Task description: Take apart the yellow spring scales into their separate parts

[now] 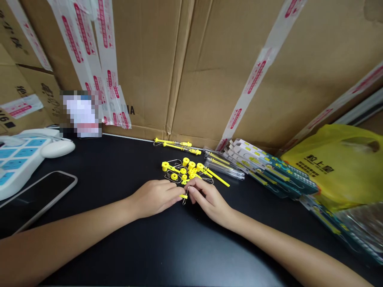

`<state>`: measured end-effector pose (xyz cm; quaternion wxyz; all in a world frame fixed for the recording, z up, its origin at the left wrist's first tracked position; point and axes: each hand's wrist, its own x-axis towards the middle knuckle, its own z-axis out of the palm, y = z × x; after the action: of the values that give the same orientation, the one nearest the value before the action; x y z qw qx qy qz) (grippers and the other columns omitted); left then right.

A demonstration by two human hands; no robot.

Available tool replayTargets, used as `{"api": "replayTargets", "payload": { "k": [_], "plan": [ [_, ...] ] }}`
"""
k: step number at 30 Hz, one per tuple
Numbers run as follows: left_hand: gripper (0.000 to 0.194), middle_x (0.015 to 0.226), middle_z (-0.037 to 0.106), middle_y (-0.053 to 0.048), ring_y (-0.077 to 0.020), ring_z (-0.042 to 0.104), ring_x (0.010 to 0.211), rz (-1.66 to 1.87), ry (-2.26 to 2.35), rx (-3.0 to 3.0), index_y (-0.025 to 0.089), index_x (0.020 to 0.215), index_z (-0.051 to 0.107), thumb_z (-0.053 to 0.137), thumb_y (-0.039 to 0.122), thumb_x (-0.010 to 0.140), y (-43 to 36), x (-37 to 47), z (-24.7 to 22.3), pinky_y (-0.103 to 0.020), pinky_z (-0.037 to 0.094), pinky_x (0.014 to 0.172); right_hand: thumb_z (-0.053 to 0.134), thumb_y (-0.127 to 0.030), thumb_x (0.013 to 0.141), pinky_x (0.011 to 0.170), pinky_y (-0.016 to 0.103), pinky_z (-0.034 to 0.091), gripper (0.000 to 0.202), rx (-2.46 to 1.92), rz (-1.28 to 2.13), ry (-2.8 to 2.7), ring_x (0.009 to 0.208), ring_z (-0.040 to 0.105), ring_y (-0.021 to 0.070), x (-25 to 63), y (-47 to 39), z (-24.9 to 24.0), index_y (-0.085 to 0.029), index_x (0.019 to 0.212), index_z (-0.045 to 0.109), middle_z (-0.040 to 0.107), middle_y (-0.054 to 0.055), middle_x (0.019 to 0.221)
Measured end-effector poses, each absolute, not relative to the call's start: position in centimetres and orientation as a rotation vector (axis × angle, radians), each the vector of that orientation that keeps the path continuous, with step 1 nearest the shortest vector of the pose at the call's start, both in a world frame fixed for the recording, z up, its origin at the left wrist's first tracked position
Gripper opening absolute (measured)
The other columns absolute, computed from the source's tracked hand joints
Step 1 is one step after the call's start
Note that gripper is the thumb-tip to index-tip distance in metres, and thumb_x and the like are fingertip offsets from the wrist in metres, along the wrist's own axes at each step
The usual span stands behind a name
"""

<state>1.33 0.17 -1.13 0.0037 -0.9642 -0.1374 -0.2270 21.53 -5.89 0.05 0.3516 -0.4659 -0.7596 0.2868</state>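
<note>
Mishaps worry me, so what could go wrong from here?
The small yellow piece in the left hand might slip into the loose yellow parts just beyond. The thin wire by the right hand could prick a finger. The left forearm lies near the phone and might nudge it.

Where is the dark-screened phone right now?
In the head view, the phone lies at the far left of the black tabletop, between the white power strip and the left forearm.
</note>
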Motion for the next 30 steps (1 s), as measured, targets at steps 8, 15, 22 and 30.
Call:
{"api": "replayTargets", "payload": {
  "k": [8, 15, 22, 30],
  "plan": [
    [0.041, 0.091, 0.067, -0.003, -0.0159, 0.065, 0.076, -0.791, -0.598, -3.092, 0.018, 0.132, 0.034, 0.037, 0.031, 0.093, -0.03, 1.19, -1.36, -0.024, 0.049, 0.064, 0.043, -0.044, 0.092, 0.041, 0.017, 0.032, 0.024, -1.107, 1.286, -1.662, 0.044, 0.040, 0.0054, 20.79, -6.20, -0.35, -0.020, 0.089, 0.042, 0.055, -0.004, 0.063],
    [0.044, 0.102, 0.066, -0.003, -0.0151, 0.065, 0.085, -0.739, -0.485, -3.137, 0.024, 0.138, 0.030, 0.035, 0.026, 0.094, 0.13, 1.24, -1.33, -0.024, 0.049, 0.073, 0.051, -0.045, 0.086, 0.029, 0.012, 0.026, 0.027, -1.119, 1.535, -1.428, 0.033, 0.038, 0.0031, 20.57, -6.06, -0.89, -0.020, 0.084, 0.042, 0.056, -0.006, 0.058],
    [0.041, 0.104, 0.066, -0.003, -0.0162, 0.065, 0.089, -0.726, -0.578, -3.209, 0.022, 0.133, 0.036, 0.039, 0.027, 0.093, 0.04, 1.38, -1.05, -0.026, 0.050, 0.075, 0.054, -0.041, 0.085, 0.028, 0.010, 0.026, 0.023, -1.090, 1.615, -1.373, 0.032, 0.038, 0.0025, 20.59, -5.91, -0.45, -0.019, 0.091, 0.046, 0.056, -0.006, 0.058],
    [0.032, 0.115, 0.062, -0.005, -0.0165, 0.062, 0.101, -0.908, -0.790, -3.098, 0.020, 0.124, 0.042, 0.038, 0.029, 0.094, 0.47, 1.23, -1.08, -0.028, 0.050, 0.085, 0.043, -0.051, 0.088, 0.026, 0.011, 0.019, 0.038, -1.146, 1.664, -1.398, 0.031, 0.036, 0.0029, 20.58, -5.72, -0.02, -0.016, 0.100, 0.052, 0.056, -0.004, 0.056]
  ]
}}
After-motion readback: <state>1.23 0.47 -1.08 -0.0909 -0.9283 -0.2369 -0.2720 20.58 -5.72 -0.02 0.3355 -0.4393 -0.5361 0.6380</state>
